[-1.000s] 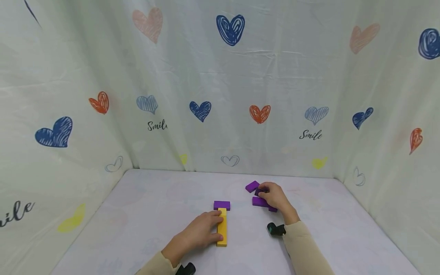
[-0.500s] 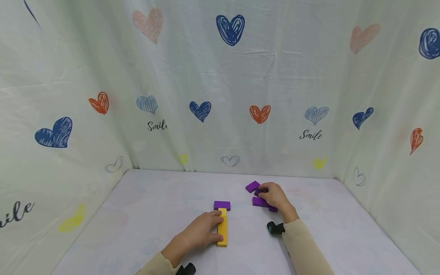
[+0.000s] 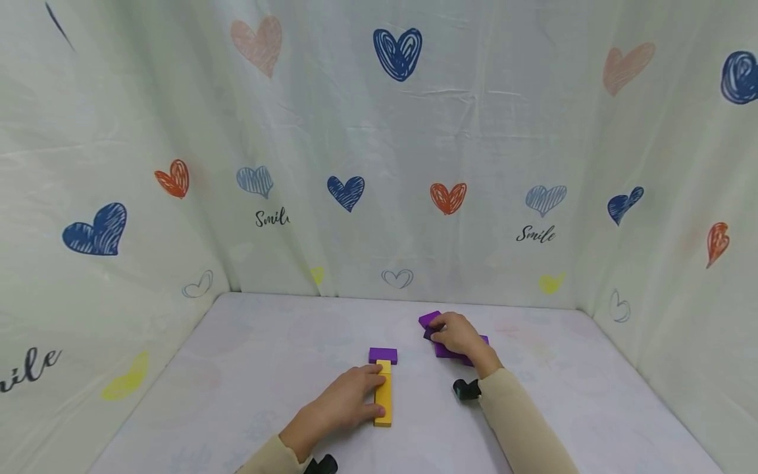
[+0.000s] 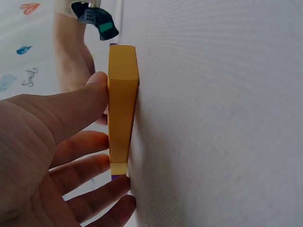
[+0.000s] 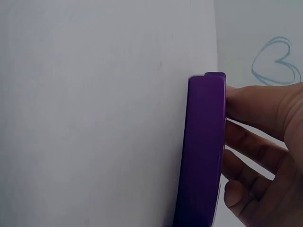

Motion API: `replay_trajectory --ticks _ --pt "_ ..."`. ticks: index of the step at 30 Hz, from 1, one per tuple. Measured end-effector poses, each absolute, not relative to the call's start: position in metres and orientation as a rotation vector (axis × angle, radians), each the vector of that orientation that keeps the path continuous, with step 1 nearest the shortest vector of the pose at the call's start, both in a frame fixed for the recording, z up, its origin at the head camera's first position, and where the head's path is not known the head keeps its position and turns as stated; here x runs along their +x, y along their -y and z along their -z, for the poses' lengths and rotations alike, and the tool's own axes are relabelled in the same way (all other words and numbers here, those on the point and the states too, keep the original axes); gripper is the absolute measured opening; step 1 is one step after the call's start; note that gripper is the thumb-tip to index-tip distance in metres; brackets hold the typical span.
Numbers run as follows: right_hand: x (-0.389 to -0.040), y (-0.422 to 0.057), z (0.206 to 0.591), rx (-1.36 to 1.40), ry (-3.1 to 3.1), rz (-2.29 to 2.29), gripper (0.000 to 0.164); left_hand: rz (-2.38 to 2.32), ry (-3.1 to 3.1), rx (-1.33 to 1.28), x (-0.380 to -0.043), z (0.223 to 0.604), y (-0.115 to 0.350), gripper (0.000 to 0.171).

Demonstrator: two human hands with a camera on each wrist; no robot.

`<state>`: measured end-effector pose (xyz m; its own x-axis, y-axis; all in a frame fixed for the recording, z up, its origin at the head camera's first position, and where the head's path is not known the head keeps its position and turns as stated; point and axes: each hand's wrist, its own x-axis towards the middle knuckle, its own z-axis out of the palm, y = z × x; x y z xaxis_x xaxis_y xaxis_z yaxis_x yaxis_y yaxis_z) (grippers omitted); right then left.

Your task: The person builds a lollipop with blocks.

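Observation:
A long yellow block (image 3: 385,396) lies lengthwise on the table, with a shorter yellow block (image 4: 118,169) at its far end. My left hand (image 3: 346,396) rests on them, thumb and fingers spread along the upper face. Just beyond, a purple block (image 3: 383,355) lies crosswise, forming a T with the yellow ones. To the right, my right hand (image 3: 458,334) pinches a dark purple block (image 3: 428,334) between thumb and fingertips, next to another purple block (image 3: 429,318). More purple blocks (image 3: 445,351) lie partly hidden under this hand; one purple block (image 5: 203,151) fills the right wrist view's foreground.
The white table (image 3: 266,349) reaches back to a hanging curtain (image 3: 379,145) printed with hearts and words, which also closes in both sides. A black wrist camera (image 3: 466,389) sits by the right sleeve, and another wrist camera (image 3: 322,464) by the left.
My right hand has shifted slightly left with the dark purple block, and the farthest purple block has moved slightly left too. The left hand and yellow blocks stay in place.

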<state>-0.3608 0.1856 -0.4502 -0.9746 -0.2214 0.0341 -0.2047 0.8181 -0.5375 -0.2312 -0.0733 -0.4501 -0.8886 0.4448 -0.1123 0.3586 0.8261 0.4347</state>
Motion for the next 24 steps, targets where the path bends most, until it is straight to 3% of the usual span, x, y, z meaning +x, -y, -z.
replay_trajectory --ticks 14,24 --pt "-0.361 -0.163 0.450 -0.486 -2.931 0.796 0.027 -0.616 -2.795 0.604 -0.230 0.449 0.073 0.058" --pt "-0.361 -0.148 0.449 -0.636 -2.952 0.669 0.019 -0.609 -2.806 0.626 -0.232 0.451 0.073 0.057"
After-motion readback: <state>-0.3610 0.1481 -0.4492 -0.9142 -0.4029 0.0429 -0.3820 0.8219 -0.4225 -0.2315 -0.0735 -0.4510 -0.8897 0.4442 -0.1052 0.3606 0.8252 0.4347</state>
